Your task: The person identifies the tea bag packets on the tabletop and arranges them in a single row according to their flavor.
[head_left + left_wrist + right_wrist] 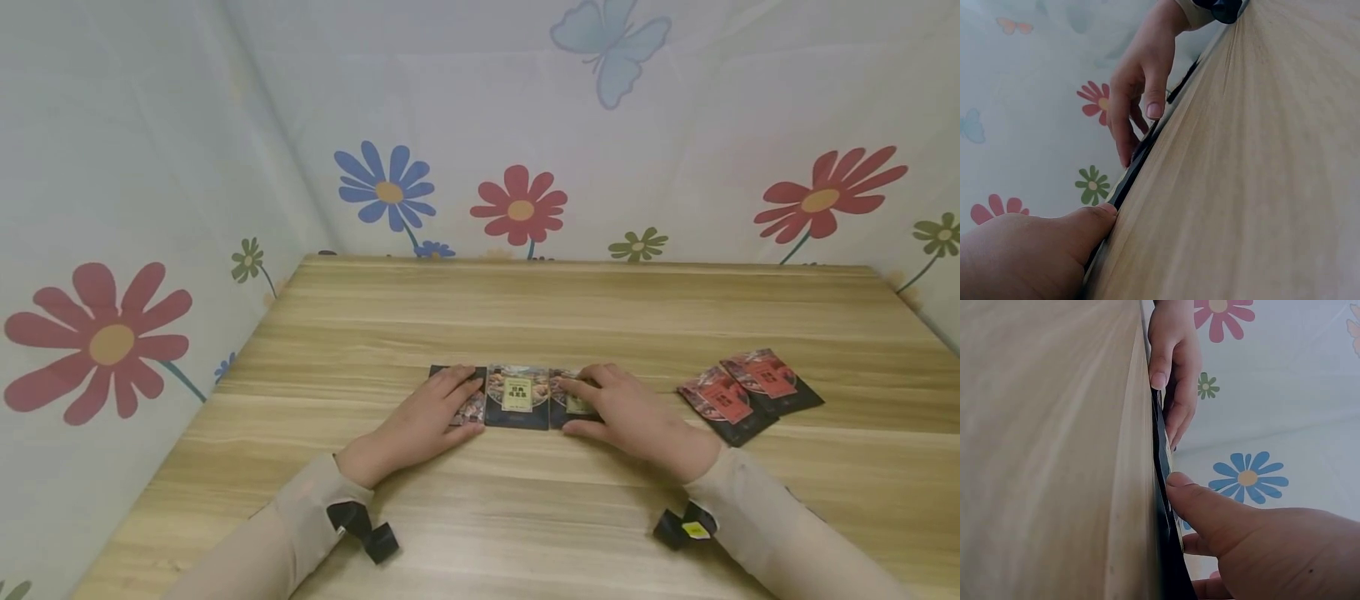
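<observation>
Three dark food sachets lie side by side in a row on the wooden table. My left hand [423, 417] rests on the left sachet [468, 410] and covers much of it, its thumb by the lower edge. The middle sachet [517, 398], with a pale yellow-green label, lies uncovered between the hands. Over the right sachet [576, 398], also with a pale label, is my right hand [637, 412]; its fingers touch the top while its thumb [1194, 494] is by the near edge. Both wrist views show the sachets edge-on, lying flat.
Right of my right hand, two red-labelled sachets lie tilted and overlapping, one nearer [720, 404] and one farther [776, 383]. The wooden table [525, 308] ends at a white curtain [465, 100] printed with flowers. Black straps [367, 533] hang at the sleeve cuffs.
</observation>
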Demonstrator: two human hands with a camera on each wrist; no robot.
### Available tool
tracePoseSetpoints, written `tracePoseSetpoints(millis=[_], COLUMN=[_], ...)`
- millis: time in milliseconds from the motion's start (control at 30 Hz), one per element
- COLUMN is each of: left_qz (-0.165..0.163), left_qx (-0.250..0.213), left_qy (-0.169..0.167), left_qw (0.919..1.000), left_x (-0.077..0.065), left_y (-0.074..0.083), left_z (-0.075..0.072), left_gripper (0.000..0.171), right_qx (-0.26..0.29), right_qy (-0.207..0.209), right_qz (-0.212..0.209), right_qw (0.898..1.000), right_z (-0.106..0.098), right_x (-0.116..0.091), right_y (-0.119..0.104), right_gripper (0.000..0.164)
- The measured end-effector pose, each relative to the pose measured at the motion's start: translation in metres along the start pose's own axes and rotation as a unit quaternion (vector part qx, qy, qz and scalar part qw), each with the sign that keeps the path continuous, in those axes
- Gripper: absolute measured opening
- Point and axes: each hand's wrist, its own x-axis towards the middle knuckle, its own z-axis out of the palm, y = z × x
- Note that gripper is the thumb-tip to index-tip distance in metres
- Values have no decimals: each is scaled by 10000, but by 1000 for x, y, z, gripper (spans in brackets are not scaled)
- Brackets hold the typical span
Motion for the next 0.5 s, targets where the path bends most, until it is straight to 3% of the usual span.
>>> tracePoseSetpoints(millis=[500], left_qz=[-35], left_qx=[21], left_qy=[-48], left_qw=[10000], left_x=[0], left_y=[0], left_z=[0], left_gripper=[65], right_qx=[120], right_qy=[-94], right_qz=[48], right_qw=[9999], right_z=[-14], right_x=[1], right_y=[1], right_gripper=[62])
